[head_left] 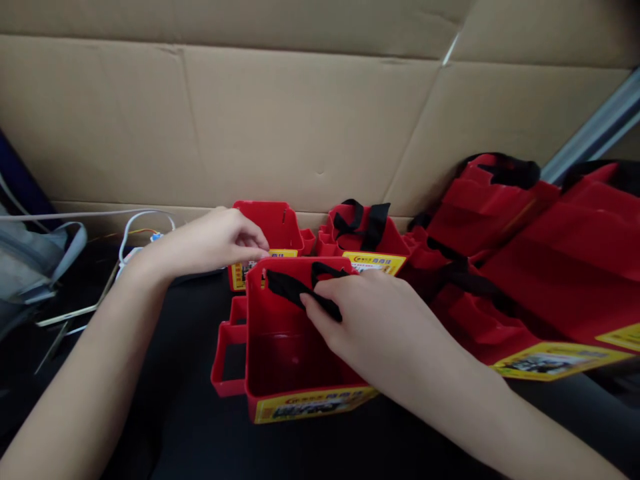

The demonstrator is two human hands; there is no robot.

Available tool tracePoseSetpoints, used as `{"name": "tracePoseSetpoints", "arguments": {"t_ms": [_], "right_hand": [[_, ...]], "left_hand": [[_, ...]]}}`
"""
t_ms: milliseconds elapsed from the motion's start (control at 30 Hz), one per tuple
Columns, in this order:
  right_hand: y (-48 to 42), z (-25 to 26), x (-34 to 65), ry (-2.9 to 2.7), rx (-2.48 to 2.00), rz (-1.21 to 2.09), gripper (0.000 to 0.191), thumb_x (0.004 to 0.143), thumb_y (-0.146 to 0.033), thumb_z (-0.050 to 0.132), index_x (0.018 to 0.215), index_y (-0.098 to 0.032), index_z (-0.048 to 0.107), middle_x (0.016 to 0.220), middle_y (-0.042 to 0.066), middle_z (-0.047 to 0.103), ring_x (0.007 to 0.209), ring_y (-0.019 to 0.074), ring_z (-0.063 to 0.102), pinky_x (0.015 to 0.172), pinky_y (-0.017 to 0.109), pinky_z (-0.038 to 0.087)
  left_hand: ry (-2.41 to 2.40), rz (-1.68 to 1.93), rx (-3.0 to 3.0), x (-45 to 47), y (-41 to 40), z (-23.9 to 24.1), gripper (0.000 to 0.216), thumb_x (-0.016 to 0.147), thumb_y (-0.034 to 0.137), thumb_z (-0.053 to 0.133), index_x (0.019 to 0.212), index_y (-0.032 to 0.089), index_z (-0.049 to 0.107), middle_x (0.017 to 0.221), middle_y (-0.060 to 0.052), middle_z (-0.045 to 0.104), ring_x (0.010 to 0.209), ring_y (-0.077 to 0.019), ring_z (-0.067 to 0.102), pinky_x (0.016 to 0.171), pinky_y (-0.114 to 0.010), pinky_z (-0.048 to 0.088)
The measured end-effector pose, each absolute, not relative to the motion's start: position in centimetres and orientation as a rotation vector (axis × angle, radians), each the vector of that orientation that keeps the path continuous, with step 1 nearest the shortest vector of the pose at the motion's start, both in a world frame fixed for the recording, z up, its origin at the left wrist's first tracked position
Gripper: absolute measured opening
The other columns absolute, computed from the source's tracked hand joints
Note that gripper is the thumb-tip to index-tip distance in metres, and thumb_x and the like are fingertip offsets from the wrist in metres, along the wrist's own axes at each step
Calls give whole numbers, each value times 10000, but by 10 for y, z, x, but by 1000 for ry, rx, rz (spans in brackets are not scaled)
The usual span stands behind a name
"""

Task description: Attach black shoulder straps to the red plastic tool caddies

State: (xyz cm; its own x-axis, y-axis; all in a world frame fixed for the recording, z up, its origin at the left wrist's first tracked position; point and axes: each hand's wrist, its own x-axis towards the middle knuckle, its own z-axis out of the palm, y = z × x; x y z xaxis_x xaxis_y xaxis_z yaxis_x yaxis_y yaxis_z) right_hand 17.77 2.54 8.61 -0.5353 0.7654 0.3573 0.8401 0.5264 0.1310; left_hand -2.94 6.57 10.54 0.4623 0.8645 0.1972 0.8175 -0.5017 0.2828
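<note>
In the middle, a red plastic box (295,347) with a yellow printed label on its front sits open side up. Two square red loops stick out from its left side. My right hand (370,320) is closed on a black strap (290,291) that runs through a slot in the box's back wall. At the back left corner, my left hand (225,233) is curled with its fingertips at the rim. What those fingers hold, if anything, is hidden.
Behind stand another red box (265,220) and a red box with a black strap (367,230). More red boxes (540,267) pile up at the right. Cables and a grey bag (30,260) lie at the left. A cardboard wall (300,120) closes off the back.
</note>
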Motion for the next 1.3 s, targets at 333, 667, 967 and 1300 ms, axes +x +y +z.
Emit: {"name": "tracePoseSetpoints", "arguments": {"t_ms": [333,667,967,1300], "right_hand": [[16,86,164,-2587,-1352,-288,268,811,-252,483,574,-196,595,554,2,611,492,141,512,467,267,251],[21,84,164,-2564,-1450,-289,259,806,-298,455,605,-199,586,530,17,548,494,151,462,477,275,259],[19,85,160,-2515,-1531,-211,293,821,-306,422,590,-193,563,539,17,555,476,136,433,480,273,263],[17,80,160,-2468,-1488,-135,302,824,-282,418,558,-187,527,534,-1,570,454,115,422,469,262,220]], "left_hand": [[1378,342,2535,-34,65,104,240,814,212,435,703,177,645,643,38,645,595,-93,578,543,-180,389],[1350,301,2564,-35,62,105,232,756,122,450,771,204,666,656,66,651,606,-83,579,529,-171,383],[1306,310,2569,-37,64,103,229,751,111,450,776,192,663,655,50,646,600,-90,577,526,-168,383],[945,229,2406,-46,88,88,240,785,131,451,903,172,656,729,14,608,639,-96,525,536,-156,380]]}}
